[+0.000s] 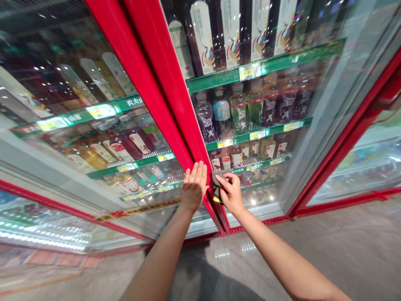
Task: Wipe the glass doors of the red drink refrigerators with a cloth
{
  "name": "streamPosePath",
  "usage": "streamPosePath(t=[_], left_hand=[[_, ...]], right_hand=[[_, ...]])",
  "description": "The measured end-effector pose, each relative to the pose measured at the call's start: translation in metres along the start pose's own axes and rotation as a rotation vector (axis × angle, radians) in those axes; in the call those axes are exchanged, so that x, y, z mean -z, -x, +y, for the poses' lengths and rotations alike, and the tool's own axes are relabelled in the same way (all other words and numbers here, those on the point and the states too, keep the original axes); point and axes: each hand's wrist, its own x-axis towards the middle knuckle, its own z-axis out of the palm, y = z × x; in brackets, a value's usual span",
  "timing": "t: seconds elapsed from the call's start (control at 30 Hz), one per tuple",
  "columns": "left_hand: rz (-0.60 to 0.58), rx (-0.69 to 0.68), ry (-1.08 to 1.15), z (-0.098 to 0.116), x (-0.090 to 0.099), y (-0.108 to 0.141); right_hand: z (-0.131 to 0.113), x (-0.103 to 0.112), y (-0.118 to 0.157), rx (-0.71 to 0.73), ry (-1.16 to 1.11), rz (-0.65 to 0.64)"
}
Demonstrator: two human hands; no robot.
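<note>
My left hand [194, 186] lies flat against the red door frame [180, 121] of a glass-fronted drinks fridge, fingers straight and pointing up. It holds nothing. Just to its right, my right hand [231, 193] grips a small grey-and-black object with a yellow edge [216, 186] between thumb and fingers. That object sits at the edge of the right door, against the red frame and the glass; its exact kind is not clear. Behind the right door's glass stand bottled drinks [239, 110] on shelves with green price strips [266, 133].
More bottles [120, 144] show behind the left glass door, which carries a yellow sticker strip [138, 210]. Other red-framed fridges stand at the left [40, 228] and right [360, 163]. Grey tiled floor [338, 242] runs below the doors.
</note>
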Motion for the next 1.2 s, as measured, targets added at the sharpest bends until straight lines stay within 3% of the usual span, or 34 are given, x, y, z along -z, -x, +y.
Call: streamPosePath(t=[0.17,0.3,0.5,0.7,0.9,1.07,1.2], left_hand=[[0.041,-0.039,-0.028,-0.004,-0.003,0.006],[0.068,-0.083,-0.03,-0.008,-0.003,0.011],[0.084,-0.079,-0.012,-0.008,-0.003,0.013],[0.061,0.003,-0.031,0.001,-0.004,0.012],[0.172,0.09,-0.027,0.018,-0.015,0.011],[0.151,0.162,-0.034,0.033,-0.011,0.013],[0.103,0.214,-0.09,0.043,0.0,0.011]], right_hand=[[0.002,-0.009,0.014,0.192,0.051,-0.152],[0.012,-0.005,0.025,0.227,0.095,-0.233],[0.006,-0.01,0.009,0.24,0.126,-0.16],[0.026,0.001,0.029,0.347,0.182,-0.341],[0.028,0.023,-0.008,0.343,0.25,-0.277],[0.034,0.035,-0.019,0.634,0.228,-0.538],[0.037,0.041,-0.031,0.682,0.222,-0.501]])
